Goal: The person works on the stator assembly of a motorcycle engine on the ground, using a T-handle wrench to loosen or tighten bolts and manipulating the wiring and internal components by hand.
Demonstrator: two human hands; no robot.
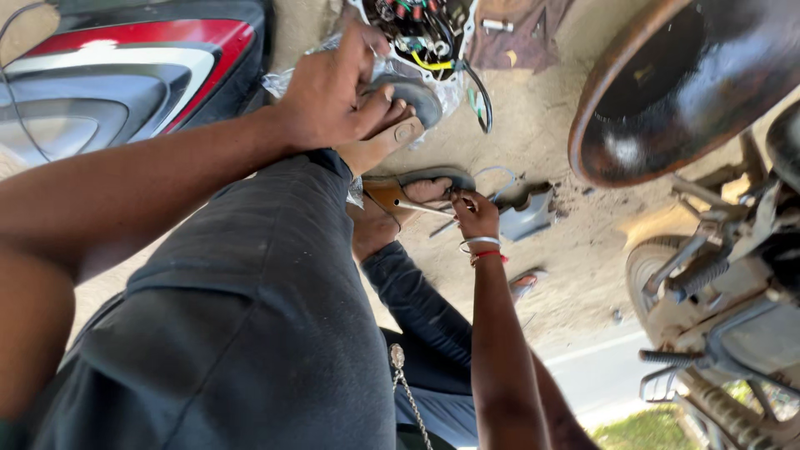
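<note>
— Hands? 
— Left hand grips a clear plastic bag near the ground's far edge; right hand pinches a metal rod above a sandal.
— Progress? 
— Looks early: wiring lies loose.

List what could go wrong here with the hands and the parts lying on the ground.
1. The right hand pinches a thin metal tool right beside a sandalled foot; a slip might jab the toes.
2. The left hand reaches toward the bundle of wires and could snag them.
3. Small parts such as the bolt lie on the sandy ground and might get lost.
</note>
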